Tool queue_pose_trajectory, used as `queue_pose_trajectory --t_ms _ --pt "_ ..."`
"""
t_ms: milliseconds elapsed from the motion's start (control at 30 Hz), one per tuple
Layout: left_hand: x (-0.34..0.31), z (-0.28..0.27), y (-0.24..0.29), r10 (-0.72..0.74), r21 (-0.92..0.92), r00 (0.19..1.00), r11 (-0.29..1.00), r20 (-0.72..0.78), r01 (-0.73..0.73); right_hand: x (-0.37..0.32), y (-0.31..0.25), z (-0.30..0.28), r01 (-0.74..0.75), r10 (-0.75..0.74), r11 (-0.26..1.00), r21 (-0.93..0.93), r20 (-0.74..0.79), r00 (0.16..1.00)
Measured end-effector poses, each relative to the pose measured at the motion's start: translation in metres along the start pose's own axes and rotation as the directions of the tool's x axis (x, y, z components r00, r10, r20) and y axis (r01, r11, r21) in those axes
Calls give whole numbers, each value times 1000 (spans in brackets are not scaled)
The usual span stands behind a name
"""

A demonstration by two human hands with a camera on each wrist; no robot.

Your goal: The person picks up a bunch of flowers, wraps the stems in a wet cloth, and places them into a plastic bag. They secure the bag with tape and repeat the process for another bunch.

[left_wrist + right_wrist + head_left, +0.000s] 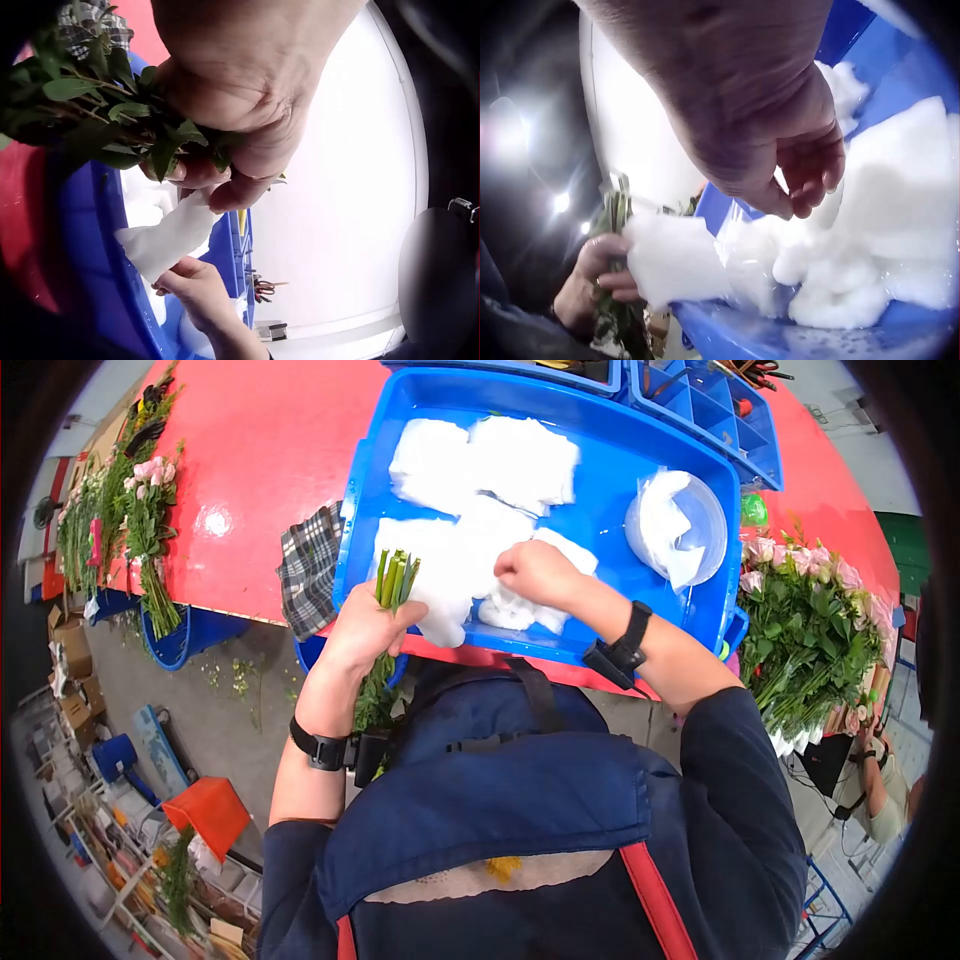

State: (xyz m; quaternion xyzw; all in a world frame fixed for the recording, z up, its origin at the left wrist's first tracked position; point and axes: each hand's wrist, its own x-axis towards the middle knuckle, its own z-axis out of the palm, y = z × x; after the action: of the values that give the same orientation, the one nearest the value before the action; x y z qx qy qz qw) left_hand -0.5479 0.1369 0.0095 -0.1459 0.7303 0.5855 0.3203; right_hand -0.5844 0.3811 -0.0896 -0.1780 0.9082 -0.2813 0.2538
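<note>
My left hand (368,625) grips a bunch of green cut stems (396,580), their cut ends up and leaves hanging below. A white piece of wet cotton-like wadding (676,259) hangs at the fingers of that hand, beside the stems. My right hand (540,572) is above the blue tray (610,525), palm side down, fingers curled toward the thumb. Nothing shows between them in the right wrist view. More white wadding (523,460) lies in the tray in several pads, with a crumpled lump (507,610) under the right hand.
A clear round bowl (712,525) with white wadding stands in the tray. A divided blue box (705,410) is behind it. Pink roses (810,590) lie at the right, more flowers (150,490) at the left. A checked cloth (310,570) hangs over the red table's edge.
</note>
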Motion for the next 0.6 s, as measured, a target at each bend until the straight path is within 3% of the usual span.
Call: queue_pose_trajectory --t_ms 33,67,167,200,233,267,300,333,433,467,600 --pt "-1 -1 0 5 -8 1000 1000 6 -5 1 -7 7 85 -84 993 -86 17 996" --pt "-2 -3 0 10 -33 1000 999 14 -10 0 -14 13 131 -139 985 -111 -67 988" --pt "-6 -9 2 19 -99 999 995 32 -16 19 -22 19 101 -101 992 76 -4 995" --pt "-10 -9 7 16 -121 999 993 34 -12 21 -27 13 94 -89 941 325 -33 996" --pt "-13 -9 9 12 -145 999 989 35 -7 20 -31 7 -15 -27 800 600 61 998" --pt "-14 -10 10 14 -141 999 990 41 -8 15 -36 0 -142 4 578 803 171 985" --pt "-14 -11 11 16 -136 999 991 47 -10 9 -45 -8 -272 1 301 914 285 958" --pt "-15 -12 13 20 -131 998 991 54 -13 7 -45 -3 -282 -129 154 947 302 944" --pt "-16 -10 17 18 -105 999 994 33 -14 -5 -62 -16 -211 -31 366 906 238 971" --pt "-14 -14 11 29 -57 999 998 18 -28 -10 -75 -19 -130 -5 139 982 132 991" --pt "-10 -7 12 55 21 997 998 -54 -54 -15 -80 -50 138 58 593 793 -213 975"
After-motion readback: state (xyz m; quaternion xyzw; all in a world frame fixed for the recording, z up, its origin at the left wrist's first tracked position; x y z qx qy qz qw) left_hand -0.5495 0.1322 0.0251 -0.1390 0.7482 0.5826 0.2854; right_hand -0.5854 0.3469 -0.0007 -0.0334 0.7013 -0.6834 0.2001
